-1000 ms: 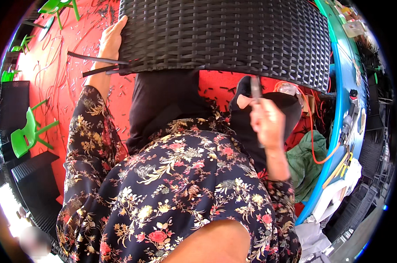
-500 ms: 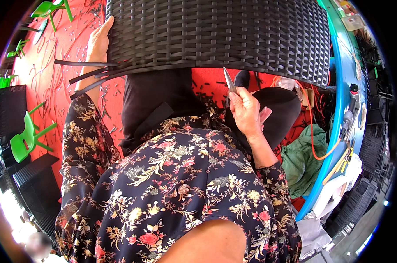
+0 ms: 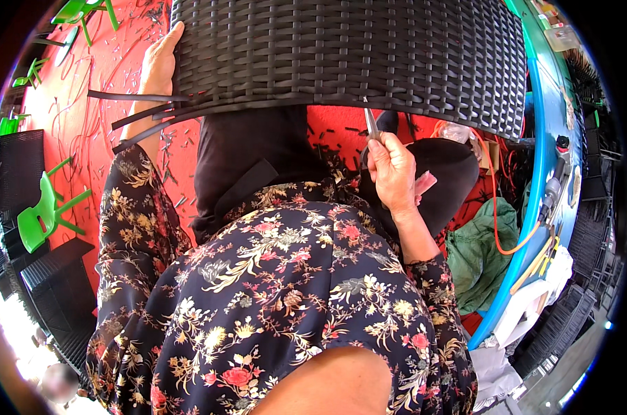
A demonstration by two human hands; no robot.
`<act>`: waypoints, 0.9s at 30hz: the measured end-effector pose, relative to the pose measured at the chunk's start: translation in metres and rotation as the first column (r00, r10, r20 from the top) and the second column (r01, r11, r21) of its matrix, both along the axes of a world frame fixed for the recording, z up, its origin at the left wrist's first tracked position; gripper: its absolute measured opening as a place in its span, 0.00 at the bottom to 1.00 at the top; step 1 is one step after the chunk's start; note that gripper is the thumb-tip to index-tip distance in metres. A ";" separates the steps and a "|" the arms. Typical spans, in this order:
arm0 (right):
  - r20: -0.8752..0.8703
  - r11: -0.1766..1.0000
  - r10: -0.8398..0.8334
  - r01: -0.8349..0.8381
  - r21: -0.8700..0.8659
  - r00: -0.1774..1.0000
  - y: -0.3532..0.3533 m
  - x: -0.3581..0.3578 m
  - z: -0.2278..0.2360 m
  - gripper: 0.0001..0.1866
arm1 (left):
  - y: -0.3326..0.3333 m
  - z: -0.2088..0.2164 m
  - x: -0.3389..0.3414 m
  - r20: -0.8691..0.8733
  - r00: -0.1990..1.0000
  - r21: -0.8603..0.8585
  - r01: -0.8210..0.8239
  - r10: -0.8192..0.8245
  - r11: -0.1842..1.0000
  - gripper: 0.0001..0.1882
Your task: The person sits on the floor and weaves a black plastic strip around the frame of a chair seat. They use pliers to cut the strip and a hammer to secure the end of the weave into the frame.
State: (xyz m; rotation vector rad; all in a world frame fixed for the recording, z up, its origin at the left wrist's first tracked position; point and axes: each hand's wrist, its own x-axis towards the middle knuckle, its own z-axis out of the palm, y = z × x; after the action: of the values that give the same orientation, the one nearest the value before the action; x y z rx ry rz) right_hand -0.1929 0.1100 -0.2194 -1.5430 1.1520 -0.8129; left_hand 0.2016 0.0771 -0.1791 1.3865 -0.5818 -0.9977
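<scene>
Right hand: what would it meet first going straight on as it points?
Most likely the black woven panel, at its near edge: the pointed metal tool in the right hand has its tip there, though contact is unclear.

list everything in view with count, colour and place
woven panel: one, black, top centre
loose strips: three, black, panel's lower-left corner
pointed tool: one, grey, in right grip
pink item: one, pink, by right grip
floor: one, red, underneath
scraps: many, black, on floor
chairs: several, green, left
furniture pieces: several, black, both side edges
table: one, blue, right
hose: one, orange, beside table
crumpled cloth: one, green, beside table
power tool: one, grey-black, on table
floral top: one, dark, lower centre
trousers: one pair, black, centre
left grip: one, bare, panel's left edge
right grip: one, bare, below panel
</scene>
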 end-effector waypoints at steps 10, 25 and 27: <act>0.461 0.994 0.022 -0.070 0.086 0.887 -0.006 0.010 0.014 0.09 | -0.001 0.003 -0.004 0.006 1.000 -0.015 -0.016 0.016 1.000 0.17; 0.552 0.999 0.034 -0.040 -0.001 0.833 0.014 0.004 0.019 0.10 | 0.002 0.004 -0.007 0.144 0.988 -0.008 -0.051 0.052 0.999 0.18; 0.598 0.999 0.002 -0.021 0.025 0.801 0.019 -0.005 0.020 0.10 | 0.003 0.003 -0.008 0.122 0.991 -0.040 -0.055 0.059 0.998 0.18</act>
State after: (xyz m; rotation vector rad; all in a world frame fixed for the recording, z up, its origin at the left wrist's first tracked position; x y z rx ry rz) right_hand -0.1974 0.1295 -0.1997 -1.1303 0.6742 -1.1644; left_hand 0.1933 0.0798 -0.1764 1.4309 -0.6452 -0.8562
